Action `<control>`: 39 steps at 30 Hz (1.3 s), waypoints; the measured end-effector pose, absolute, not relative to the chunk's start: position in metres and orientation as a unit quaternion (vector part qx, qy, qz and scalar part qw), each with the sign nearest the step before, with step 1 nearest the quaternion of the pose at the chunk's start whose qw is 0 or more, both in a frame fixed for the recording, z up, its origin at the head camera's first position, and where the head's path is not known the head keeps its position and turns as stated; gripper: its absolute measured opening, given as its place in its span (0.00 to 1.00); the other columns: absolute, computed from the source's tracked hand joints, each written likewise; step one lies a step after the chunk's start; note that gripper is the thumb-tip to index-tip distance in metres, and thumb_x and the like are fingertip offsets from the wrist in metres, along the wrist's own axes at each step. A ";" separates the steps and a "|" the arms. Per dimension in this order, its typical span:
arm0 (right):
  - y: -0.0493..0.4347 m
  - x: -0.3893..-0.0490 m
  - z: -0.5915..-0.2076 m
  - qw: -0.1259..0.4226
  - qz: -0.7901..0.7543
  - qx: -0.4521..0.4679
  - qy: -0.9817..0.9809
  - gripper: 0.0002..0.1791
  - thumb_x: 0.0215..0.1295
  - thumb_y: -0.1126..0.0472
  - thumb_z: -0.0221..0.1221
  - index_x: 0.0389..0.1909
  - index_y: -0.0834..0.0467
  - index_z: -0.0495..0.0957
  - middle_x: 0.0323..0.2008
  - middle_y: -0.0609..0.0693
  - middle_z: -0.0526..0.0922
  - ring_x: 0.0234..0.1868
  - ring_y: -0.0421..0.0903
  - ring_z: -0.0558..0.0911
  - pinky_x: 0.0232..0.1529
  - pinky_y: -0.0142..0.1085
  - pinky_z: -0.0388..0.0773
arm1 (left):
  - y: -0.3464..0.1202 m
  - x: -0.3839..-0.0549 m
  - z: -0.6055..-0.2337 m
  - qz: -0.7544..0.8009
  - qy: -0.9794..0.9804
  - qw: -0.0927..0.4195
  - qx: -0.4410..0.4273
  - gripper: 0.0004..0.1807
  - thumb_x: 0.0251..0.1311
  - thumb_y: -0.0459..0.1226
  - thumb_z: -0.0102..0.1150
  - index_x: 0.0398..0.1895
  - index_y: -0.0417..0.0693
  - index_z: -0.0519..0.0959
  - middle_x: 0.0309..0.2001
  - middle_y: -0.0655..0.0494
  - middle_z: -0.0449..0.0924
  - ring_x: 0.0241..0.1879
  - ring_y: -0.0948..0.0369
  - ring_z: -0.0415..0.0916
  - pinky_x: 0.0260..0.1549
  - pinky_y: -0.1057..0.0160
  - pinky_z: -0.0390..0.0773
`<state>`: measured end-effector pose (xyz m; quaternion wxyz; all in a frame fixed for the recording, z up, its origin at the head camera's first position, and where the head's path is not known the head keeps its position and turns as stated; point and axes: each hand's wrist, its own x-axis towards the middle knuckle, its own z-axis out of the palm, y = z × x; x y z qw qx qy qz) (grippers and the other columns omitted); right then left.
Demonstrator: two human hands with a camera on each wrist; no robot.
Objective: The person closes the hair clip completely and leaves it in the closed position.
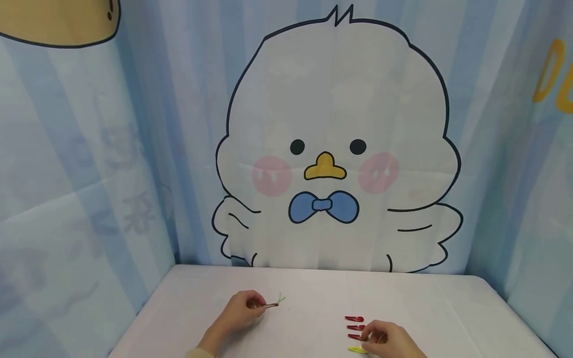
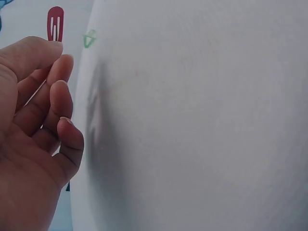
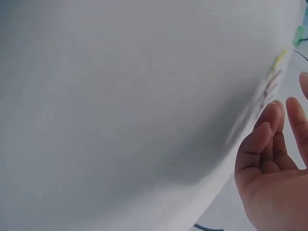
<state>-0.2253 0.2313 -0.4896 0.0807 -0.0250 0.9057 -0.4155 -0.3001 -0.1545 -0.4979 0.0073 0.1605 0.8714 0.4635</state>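
Note:
My left hand (image 1: 243,309) pinches a red snap hair clip (image 2: 56,23) by one end, between thumb and forefinger. The clip's slotted, rounded end sticks up past the fingertips in the left wrist view. On the right of the table, three red hair clips (image 1: 354,318) lie in a column, with a yellow hair clip (image 1: 356,350) at the near end. My right hand (image 1: 390,339) hovers at the right ends of the lower clips. In the right wrist view its fingers are loosely bent, thumb apart, and nothing shows between them.
A white-covered table (image 1: 309,328) lies under both hands. Just beyond the left fingertips is a small green mark (image 2: 90,38) on the cloth. Behind the table hangs a striped curtain (image 1: 192,124) with a large cartoon bird on it.

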 end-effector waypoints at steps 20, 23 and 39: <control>0.208 -0.224 -0.459 -0.005 -0.483 -0.014 0.875 0.13 0.59 0.58 0.72 0.41 0.60 0.83 0.29 0.47 0.79 0.31 0.46 0.74 0.30 0.33 0.73 | -0.136 -0.273 -0.477 0.500 0.848 -0.043 0.170 0.08 0.56 0.29 0.69 0.37 0.44 0.81 0.30 0.61 0.80 0.31 0.61 0.73 0.30 0.65 0.74; 0.203 -0.224 -0.458 -0.008 -0.491 -0.013 0.871 0.14 0.60 0.59 0.72 0.42 0.61 0.83 0.30 0.48 0.78 0.31 0.47 0.74 0.29 0.33 0.74 | -0.132 -0.268 -0.474 0.502 0.845 -0.048 0.177 0.08 0.57 0.30 0.69 0.37 0.44 0.81 0.30 0.62 0.80 0.30 0.63 0.72 0.30 0.66 0.74; 0.174 -0.224 -0.455 -0.006 -0.534 -0.071 0.843 0.16 0.64 0.57 0.69 0.47 0.63 0.82 0.32 0.48 0.79 0.33 0.46 0.76 0.31 0.36 0.79 | -0.110 -0.248 -0.475 0.584 0.795 0.009 0.166 0.08 0.58 0.32 0.70 0.39 0.45 0.81 0.33 0.58 0.82 0.32 0.60 0.73 0.30 0.66 0.70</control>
